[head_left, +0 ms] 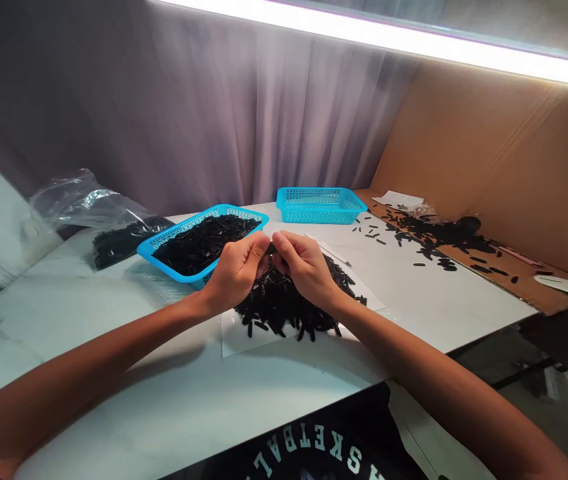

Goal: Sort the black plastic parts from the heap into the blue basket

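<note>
My left hand and my right hand meet above a heap of small black oblong pieces. Both are closed, thumbs uppermost and fingers curled under. Between the thumb tips a bit of a small black piece shows, pinched from either side; the rest is hidden by the fingers. Below them the heap lies on a white sheet. Just left of my left hand stands a blue plastic basket, filled with similar black pieces.
Farther back is a second blue basket. More black pieces lie scattered at right, partly on brown cardboard. A clear plastic bag with black contents sits at left. A bright tube light hangs overhead; a grey curtain closes the back.
</note>
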`<act>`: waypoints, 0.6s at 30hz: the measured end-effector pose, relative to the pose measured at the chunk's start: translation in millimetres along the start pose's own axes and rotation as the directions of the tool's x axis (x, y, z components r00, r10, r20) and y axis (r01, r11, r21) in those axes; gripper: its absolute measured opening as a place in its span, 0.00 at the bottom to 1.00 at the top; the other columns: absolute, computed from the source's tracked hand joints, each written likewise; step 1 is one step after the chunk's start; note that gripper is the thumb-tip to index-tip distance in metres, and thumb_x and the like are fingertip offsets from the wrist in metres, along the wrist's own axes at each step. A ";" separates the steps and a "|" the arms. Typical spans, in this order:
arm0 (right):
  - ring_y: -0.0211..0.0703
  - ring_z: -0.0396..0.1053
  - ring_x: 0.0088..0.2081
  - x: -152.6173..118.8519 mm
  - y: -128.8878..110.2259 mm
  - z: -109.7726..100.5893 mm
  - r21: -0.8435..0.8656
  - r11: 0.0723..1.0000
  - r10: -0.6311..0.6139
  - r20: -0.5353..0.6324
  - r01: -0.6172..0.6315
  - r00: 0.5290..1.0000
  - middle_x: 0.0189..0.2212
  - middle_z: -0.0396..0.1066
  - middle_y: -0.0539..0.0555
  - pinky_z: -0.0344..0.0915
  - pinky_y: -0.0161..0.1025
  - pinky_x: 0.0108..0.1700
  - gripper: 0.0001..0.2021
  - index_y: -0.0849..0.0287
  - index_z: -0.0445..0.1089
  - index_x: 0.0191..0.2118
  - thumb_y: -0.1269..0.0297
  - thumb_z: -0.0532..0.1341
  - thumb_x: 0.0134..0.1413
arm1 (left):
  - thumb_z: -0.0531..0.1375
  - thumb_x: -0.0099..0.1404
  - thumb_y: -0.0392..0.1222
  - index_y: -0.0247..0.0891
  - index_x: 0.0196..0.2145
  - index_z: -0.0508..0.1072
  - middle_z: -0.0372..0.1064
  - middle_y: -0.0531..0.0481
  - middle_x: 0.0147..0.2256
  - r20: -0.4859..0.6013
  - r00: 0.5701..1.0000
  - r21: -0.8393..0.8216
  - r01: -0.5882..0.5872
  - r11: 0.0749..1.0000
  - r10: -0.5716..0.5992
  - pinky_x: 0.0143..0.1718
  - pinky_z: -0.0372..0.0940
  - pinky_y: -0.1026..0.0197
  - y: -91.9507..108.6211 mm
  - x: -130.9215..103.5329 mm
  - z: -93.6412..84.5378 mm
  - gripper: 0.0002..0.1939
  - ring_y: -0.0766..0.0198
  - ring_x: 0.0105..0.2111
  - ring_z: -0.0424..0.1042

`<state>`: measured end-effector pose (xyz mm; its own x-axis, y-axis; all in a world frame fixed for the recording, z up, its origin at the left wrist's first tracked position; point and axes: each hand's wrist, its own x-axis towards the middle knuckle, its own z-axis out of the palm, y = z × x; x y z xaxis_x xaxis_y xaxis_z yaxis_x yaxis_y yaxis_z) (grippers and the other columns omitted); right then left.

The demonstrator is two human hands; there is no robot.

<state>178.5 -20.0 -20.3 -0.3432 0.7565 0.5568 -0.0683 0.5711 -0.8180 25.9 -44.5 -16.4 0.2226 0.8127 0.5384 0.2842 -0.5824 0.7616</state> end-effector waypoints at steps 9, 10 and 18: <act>0.29 0.47 0.17 -0.4 5.2 12.8 0.493 0.819 0.244 0.165 -0.295 0.956 0.14 0.53 0.43 0.41 0.33 0.20 0.29 0.57 0.54 0.20 0.37 0.62 0.54 | 0.50 0.74 0.56 0.40 0.25 0.56 0.49 0.58 0.20 -0.106 0.993 0.040 -0.039 0.998 0.043 0.19 0.48 0.65 -5.7 -4.7 4.9 0.23 0.71 0.19 0.49; 0.29 0.46 0.16 -0.5 5.2 13.6 0.522 0.785 0.271 0.195 -0.334 0.943 0.14 0.53 0.42 0.40 0.33 0.20 0.30 0.57 0.54 0.20 0.36 0.62 0.52 | 0.50 0.74 0.56 0.40 0.25 0.55 0.49 0.58 0.20 -0.117 0.992 0.049 -0.044 0.998 0.050 0.19 0.48 0.65 -6.6 -5.2 4.9 0.23 0.71 0.19 0.49; 0.27 0.40 0.14 -1.5 5.8 12.4 0.599 0.554 0.344 0.468 -0.578 0.814 0.11 0.51 0.41 0.42 0.32 0.20 0.31 0.57 0.52 0.18 0.37 0.63 0.52 | 0.49 0.75 0.55 0.40 0.24 0.55 0.50 0.58 0.18 -0.150 0.978 0.153 -0.121 0.981 0.144 0.20 0.48 0.65 -6.3 -8.5 4.3 0.23 0.70 0.18 0.50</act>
<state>166.9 -21.7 -27.7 -0.7411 0.6632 0.1046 -0.4005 -0.3116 -0.8617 26.2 -47.8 -27.4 0.1185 0.7136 0.6904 0.3942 -0.6720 0.6269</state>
